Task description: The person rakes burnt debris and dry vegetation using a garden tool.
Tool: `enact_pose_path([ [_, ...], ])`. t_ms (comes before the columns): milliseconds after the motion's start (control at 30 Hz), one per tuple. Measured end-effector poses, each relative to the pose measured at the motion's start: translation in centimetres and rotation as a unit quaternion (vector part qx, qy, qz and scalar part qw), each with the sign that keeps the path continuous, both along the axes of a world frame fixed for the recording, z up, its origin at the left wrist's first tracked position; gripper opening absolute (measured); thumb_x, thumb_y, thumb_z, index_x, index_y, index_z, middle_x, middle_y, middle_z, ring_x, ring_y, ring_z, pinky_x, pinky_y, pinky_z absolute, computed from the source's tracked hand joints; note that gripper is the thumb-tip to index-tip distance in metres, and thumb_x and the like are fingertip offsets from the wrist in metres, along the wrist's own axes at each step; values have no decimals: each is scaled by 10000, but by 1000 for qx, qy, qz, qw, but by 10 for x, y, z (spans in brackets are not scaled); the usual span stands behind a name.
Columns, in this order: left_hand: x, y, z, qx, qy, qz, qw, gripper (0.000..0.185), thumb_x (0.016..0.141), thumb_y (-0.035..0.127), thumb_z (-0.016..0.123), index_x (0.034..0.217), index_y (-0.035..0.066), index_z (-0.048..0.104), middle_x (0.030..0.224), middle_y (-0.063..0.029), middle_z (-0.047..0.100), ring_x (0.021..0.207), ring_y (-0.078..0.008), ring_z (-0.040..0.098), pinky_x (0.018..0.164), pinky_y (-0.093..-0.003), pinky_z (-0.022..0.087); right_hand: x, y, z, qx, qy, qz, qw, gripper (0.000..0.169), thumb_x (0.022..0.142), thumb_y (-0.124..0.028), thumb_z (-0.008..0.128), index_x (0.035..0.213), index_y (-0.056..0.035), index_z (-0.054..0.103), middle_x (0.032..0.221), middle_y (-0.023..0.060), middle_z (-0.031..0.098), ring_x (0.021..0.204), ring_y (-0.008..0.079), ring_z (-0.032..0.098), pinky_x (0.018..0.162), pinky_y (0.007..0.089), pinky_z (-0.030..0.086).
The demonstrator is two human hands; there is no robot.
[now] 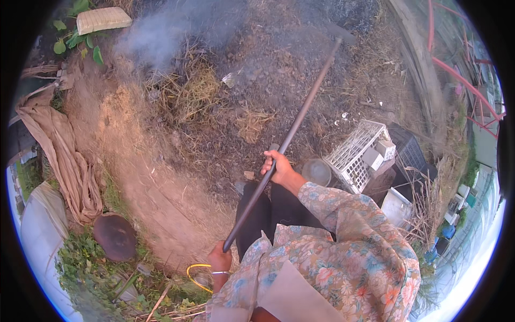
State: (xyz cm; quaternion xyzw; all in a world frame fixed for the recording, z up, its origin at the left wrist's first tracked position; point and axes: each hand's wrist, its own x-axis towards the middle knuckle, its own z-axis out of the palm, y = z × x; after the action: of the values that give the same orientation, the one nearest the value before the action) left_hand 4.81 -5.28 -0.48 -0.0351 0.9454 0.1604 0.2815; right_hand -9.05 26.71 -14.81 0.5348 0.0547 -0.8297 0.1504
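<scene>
My right hand [277,166] grips the middle of a long dark handle that slants up and to the right. Around its near end closes my left hand [220,257], low in the picture. The handle belongs to what looks like a hoe [299,116]; its dark head rests on or just above the ashy ground at the upper right, blurred by smoke. Beyond my hands spreads a heap of dark ash and soil [277,76]. Dry straw [197,90] lies on its left part, under drifting grey smoke [161,44].
A white plastic crate [358,151] with small boxes stands at right, near a dark crate [408,147] and a round translucent container [316,172]. Brown cloth [64,157] and a dark round object [115,236] lie left. A red metal frame [466,80] rises far right.
</scene>
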Motion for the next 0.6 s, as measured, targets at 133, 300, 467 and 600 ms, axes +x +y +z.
enact_pose_path([
  [133,-27,-8,44,-53,59,-41,996,159,667,83,655,806,143,606,652,-137,593,588,-322,597,540,-428,466,-10,-32,0,-12,-75,-42,996,263,745,-137,588,619,-152,358,491,-37,309,383,103,320,384,297,337],
  [300,61,-63,118,-235,-18,86,968,182,625,112,675,761,120,555,601,-131,578,548,-330,580,515,-460,440,20,-169,10,-80,-105,94,987,195,741,-103,605,681,-121,420,488,-21,317,363,123,342,343,298,338],
  [467,105,-68,102,-238,-71,143,958,172,649,132,671,773,109,555,617,-157,583,579,-361,585,533,-469,446,22,-222,53,-91,26,163,982,173,757,-113,635,708,-101,469,496,-8,352,361,130,363,357,322,364],
  [600,69,-30,58,-153,-33,135,978,168,667,148,668,782,100,555,629,-178,586,604,-385,590,547,-477,450,-47,-173,30,54,133,152,978,220,762,-127,658,687,-87,455,508,-2,404,354,124,390,345,307,368],
])
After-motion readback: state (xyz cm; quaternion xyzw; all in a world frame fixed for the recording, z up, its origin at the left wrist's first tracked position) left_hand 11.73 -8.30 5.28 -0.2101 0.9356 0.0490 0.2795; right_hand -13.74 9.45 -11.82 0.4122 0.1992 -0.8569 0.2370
